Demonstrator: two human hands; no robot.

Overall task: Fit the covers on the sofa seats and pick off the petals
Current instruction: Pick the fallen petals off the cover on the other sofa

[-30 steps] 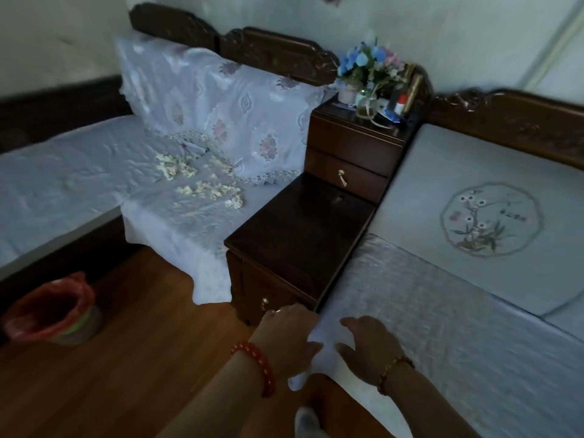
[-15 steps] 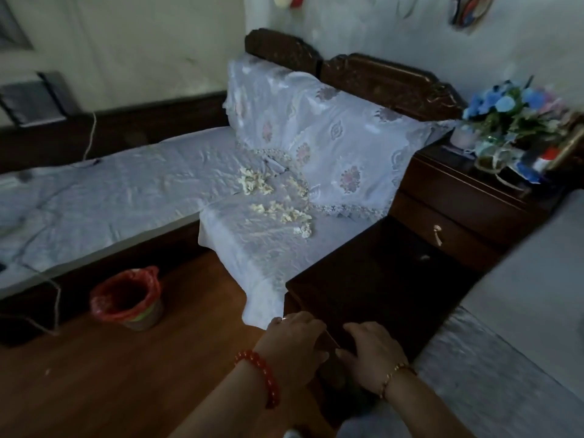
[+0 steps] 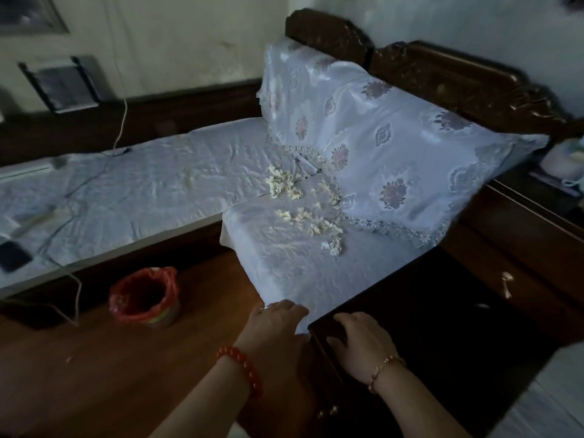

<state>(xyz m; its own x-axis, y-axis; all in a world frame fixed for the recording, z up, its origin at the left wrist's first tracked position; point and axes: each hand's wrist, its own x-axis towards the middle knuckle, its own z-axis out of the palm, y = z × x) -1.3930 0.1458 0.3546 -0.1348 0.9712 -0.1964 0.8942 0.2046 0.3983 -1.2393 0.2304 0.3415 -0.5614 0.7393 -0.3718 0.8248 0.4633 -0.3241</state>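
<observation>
Gripping cover (image 3: 284,273) hem: left hand (image 3: 278,327).

A home sitting room: carved wooden sofa (image 3: 442,77), lace covers (image 3: 363,128), lined wastebasket (image 3: 145,295).

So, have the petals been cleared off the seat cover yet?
No, the pale petals lie scattered on the seat cover, beside the draped backrest cloth.

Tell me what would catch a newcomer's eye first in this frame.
Most likely the scatter of pale petals on the white seat cover, just in front of the lace-edged floral backrest cover. Next, the red-lined bin on the wooden floor to the left. At the bottom, the left hand touches the cover's front corner, while the right hand rests on the dark wooden cabinet.
</observation>
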